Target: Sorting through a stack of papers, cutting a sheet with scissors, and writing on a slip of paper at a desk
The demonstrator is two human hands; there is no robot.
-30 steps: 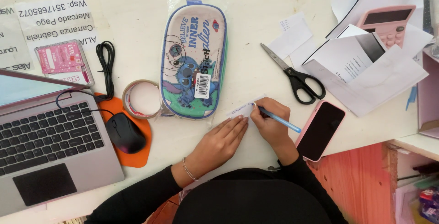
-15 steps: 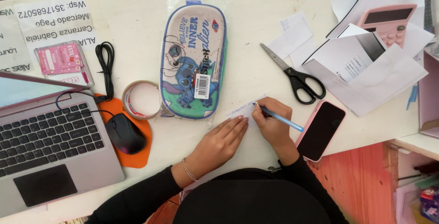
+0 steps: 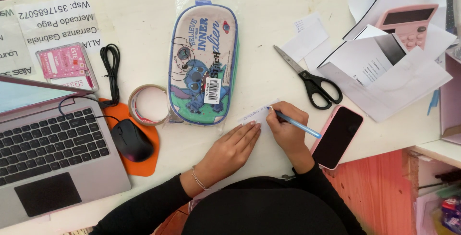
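A small white paper slip (image 3: 256, 114) lies on the white table (image 3: 269, 33) just below a cartoon pencil case (image 3: 203, 62) wrapped in clear plastic. My left hand (image 3: 234, 147) rests flat on the table with its fingertips on the slip's lower edge. A light blue pen (image 3: 297, 123) is gripped in my right hand (image 3: 286, 127), and its tip touches the slip, which carries faint handwriting.
Black-handled scissors (image 3: 309, 79) and a phone in a pink case (image 3: 337, 136) lie to the right. A tape roll (image 3: 146, 104), a black mouse (image 3: 131, 139) on an orange pad and an open laptop (image 3: 45, 148) sit at the left. Papers and a pink calculator (image 3: 409, 21) fill the far right.
The pen tip has shifted slightly along the slip. My left hand stays put.
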